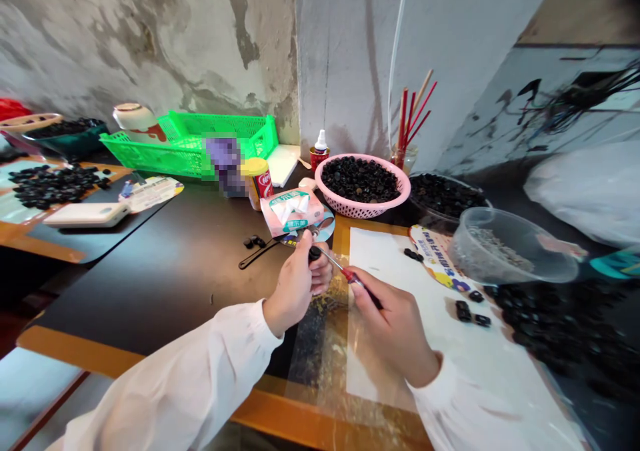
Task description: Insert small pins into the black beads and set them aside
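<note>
Dark tabletop [150,284]: we see the right hand [395,324] gripping a red-handled screwdriver [353,276], its shaft aimed left at the black piece [315,253] pinched in the left hand [297,284].

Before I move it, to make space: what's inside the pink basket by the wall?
Small black pieces fill the pink perforated basket in a heap; they cover its floor, so whatever lies beneath them cannot be seen.

I count one red-handled screwdriver [356,277] at six o'clock, one pink basket [350,209] at twelve, one green crate [150,161] at eleven, one clear bowl [565,267] at two, and perhaps five loose black pieces [473,307] at three.
</note>
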Demonstrator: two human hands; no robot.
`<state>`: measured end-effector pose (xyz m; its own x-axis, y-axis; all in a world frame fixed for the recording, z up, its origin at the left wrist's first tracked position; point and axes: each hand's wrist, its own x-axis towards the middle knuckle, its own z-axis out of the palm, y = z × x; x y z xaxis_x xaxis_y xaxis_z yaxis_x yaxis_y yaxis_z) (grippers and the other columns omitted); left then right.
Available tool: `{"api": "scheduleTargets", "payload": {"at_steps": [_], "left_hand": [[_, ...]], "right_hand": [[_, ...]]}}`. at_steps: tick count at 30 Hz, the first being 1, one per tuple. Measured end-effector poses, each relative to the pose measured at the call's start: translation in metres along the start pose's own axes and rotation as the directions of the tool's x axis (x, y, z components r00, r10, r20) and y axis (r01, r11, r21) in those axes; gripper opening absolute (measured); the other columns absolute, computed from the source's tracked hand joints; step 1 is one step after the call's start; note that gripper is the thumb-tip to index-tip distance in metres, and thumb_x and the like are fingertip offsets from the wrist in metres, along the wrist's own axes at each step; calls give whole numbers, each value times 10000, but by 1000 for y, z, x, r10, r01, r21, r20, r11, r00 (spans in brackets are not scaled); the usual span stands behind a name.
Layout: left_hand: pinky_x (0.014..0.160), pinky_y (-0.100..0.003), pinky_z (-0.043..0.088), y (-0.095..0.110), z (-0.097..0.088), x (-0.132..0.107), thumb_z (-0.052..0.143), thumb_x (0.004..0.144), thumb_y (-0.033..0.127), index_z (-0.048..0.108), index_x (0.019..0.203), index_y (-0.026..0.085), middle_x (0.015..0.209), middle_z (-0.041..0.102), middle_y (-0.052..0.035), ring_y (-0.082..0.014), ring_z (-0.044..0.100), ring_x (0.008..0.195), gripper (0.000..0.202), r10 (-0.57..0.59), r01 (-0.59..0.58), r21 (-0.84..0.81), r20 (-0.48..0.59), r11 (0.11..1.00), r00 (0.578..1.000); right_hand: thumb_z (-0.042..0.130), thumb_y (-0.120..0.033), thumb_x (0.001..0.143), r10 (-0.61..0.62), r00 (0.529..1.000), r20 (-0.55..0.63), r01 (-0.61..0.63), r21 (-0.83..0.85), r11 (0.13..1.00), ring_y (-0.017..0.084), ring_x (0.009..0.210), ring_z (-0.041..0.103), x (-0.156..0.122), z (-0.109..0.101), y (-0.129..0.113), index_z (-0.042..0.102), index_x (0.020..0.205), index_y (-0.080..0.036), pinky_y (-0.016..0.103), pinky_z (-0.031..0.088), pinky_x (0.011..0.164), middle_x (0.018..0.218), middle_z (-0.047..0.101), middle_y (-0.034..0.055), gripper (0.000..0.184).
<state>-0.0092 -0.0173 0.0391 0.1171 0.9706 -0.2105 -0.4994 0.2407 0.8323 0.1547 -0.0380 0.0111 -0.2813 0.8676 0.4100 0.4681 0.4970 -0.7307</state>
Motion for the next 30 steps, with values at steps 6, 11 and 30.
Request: {"api": "scheduleTargets", "payload": {"at_steps": [6,11,30], "left_hand": [[377,-188,154,-4,-4,5,553,817,741,312,547,210,497,205,81,-54,181,407,643,76,-71,55,-103,996,992],[434,-253,149,-10,-14,7,467,892,719,386,589,210,522,217,57,-88,189,448,598,262,-240,259,-53,936,964],[409,-193,96,-11,-8,1,518,821,761,257,555,213,517,183,90,-52,123,438,662,65,-66,6,95,998,993]], "right_hand": [[494,-297,993,-24,1000,-14,24,-1,1000,186,820,770,-4,-3,-5,738,1145,-183,223,578,693,993,808,62,309],[482,-304,1003,-20,1000,24,21,-36,999,189,854,771,-3,-4,-8,728,1169,-212,233,587,717,1040,802,52,310],[489,-305,998,-120,993,-10,120,-25,992,185,865,782,-3,-2,2,727,1153,-185,199,609,727,1038,803,62,309]]}}
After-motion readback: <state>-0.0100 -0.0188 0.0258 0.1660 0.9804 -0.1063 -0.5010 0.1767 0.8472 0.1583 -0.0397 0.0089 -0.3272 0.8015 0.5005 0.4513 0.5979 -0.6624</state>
